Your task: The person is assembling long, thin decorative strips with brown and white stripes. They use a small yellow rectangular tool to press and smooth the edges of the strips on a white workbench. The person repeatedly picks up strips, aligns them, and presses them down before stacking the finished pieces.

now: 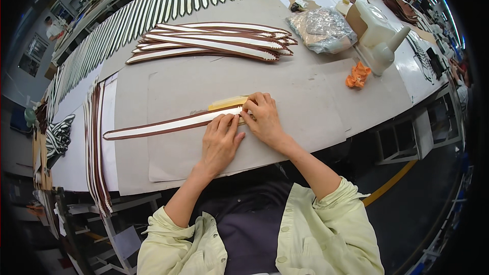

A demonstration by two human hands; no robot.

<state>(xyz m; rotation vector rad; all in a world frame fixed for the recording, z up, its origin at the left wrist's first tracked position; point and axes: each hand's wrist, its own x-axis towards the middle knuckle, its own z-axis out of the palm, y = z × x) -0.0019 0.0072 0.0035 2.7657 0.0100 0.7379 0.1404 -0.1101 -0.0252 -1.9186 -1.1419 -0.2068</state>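
Note:
A long brown strap with a cream strip down its middle (pixel 163 125) lies flat on grey cardboard sheets (pixel 305 97). My left hand (pixel 220 142) presses down on the strap near its right end, fingers spread flat. My right hand (pixel 262 117) pinches that right end with its fingertips. A small yellowish flat block (pixel 226 103) lies just behind the strap end, touching my right fingertips.
A pile of similar straps (pixel 214 43) lies farther back. Many more straps (pixel 153 7) are laid in a row along the table's far edge, others (pixel 97 147) at the left. A white plastic jug (pixel 379 33), a plastic bag (pixel 323 29) and an orange scrap (pixel 358 75) stand at the right.

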